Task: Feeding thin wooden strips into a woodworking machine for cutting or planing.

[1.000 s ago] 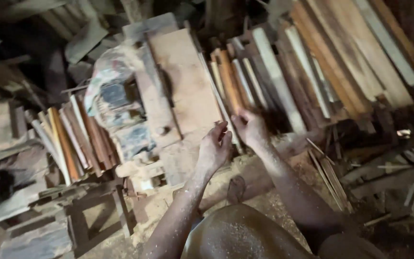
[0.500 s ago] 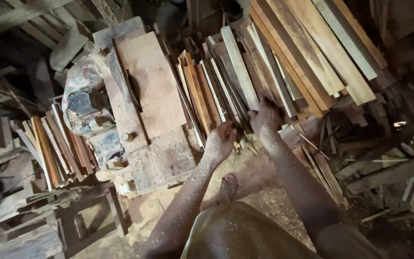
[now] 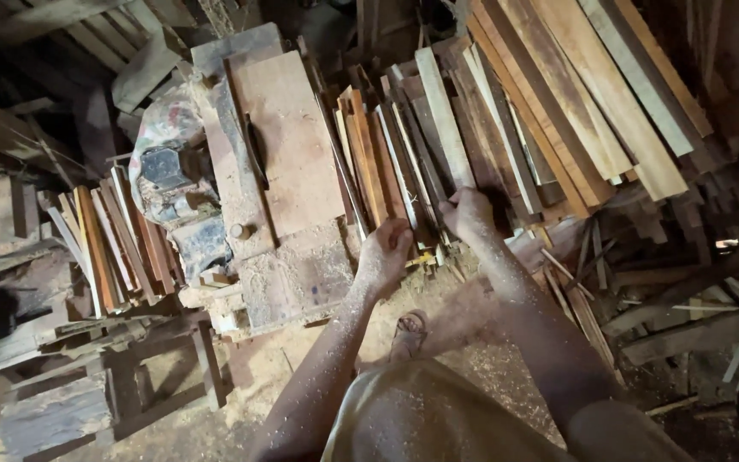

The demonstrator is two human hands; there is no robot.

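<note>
Saw bench [image 3: 288, 162] stands at left, dusted with sawdust. Just right of it, left hand [image 3: 384, 253] grips the lower ends of leaning wood strips [image 3: 387, 167]; right hand [image 3: 470, 214], apart, clasps a neighbouring pale strip [image 3: 443, 115].

Clearance relative to the saw bench [image 3: 288, 162]: its right edge is crowded by leaning wood strips [image 3: 387, 171]. Open sawdust floor [image 3: 472, 316] is found below-right. Left of it, stacked slats [image 3: 109, 239] apparently block passage.
</note>
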